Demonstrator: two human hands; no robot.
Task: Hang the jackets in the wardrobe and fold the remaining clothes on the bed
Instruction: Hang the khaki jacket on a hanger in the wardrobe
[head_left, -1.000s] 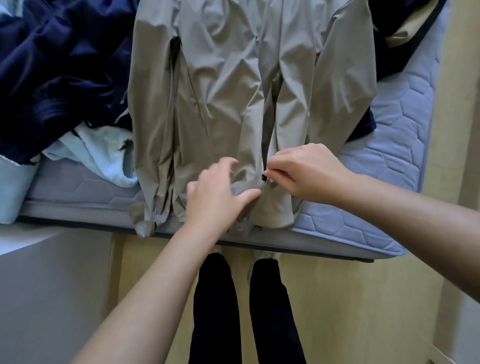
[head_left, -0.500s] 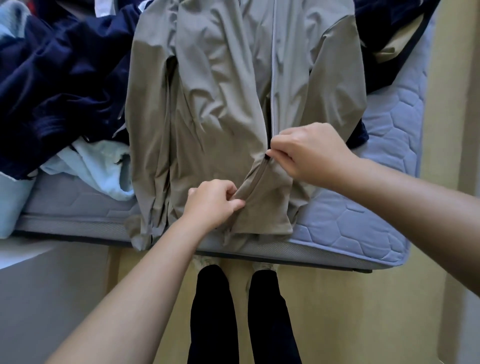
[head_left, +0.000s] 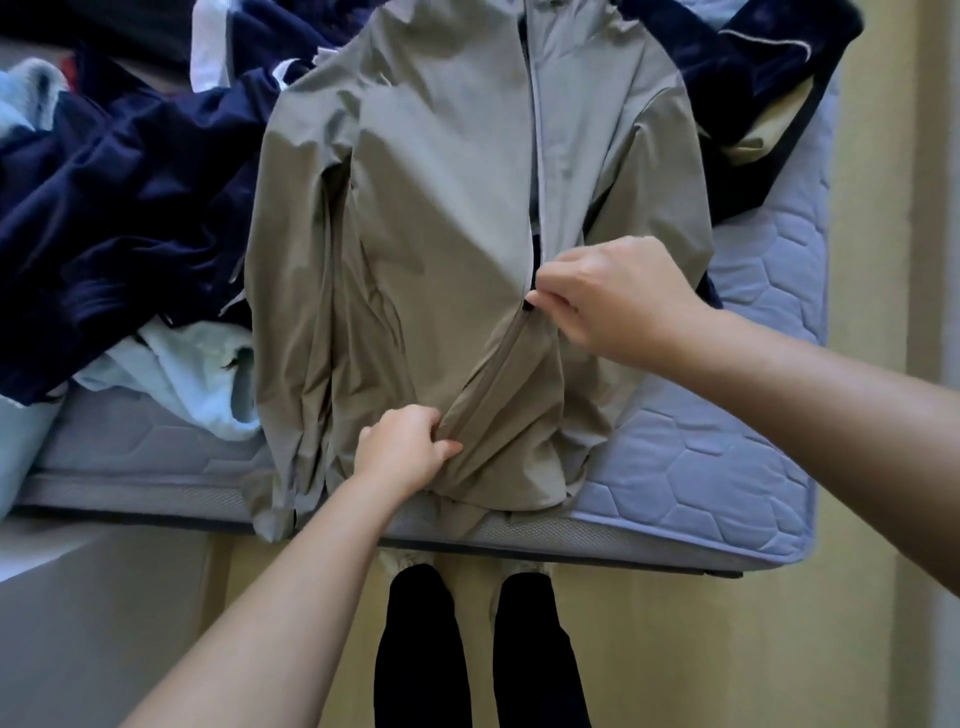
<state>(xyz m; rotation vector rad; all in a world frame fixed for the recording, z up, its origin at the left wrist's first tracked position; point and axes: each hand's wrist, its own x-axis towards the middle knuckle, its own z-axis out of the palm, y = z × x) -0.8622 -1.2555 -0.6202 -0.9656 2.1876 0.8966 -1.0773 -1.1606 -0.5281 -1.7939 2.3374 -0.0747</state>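
Where the view falls nearest, two dark trouser legs (head_left: 421, 649) stand on a pale yellow floor (head_left: 727, 649), close against the edge of the bed (head_left: 701, 467). The left forearm reaches up from the lower left. The left grip (head_left: 405, 447) is clenched on a bunch of cloth near the hem of the jacket (head_left: 441, 234), its fingers curled and its thumb pressing a fold just left of the zip.

The jacket is khaki and lies face up on the quilted mattress. Its hem sits at the near edge, and one cuff hangs over that edge on the left. The sleeves lie along its sides.

Further up, the right grip (head_left: 608, 296) comes in from the right and pinches the zip pull (head_left: 530, 307) between thumb and fingertips at about mid-front. From the pull down towards the left grip the zip runs closed on a slant. Just above the pull, a narrow dark gap shows between the two fronts.

Left of the jacket lies a light blue garment (head_left: 176, 374), and past it a rumpled navy one (head_left: 119, 208). At the far right, another navy piece with tan lining (head_left: 753, 78) lies beside the jacket's shoulder.
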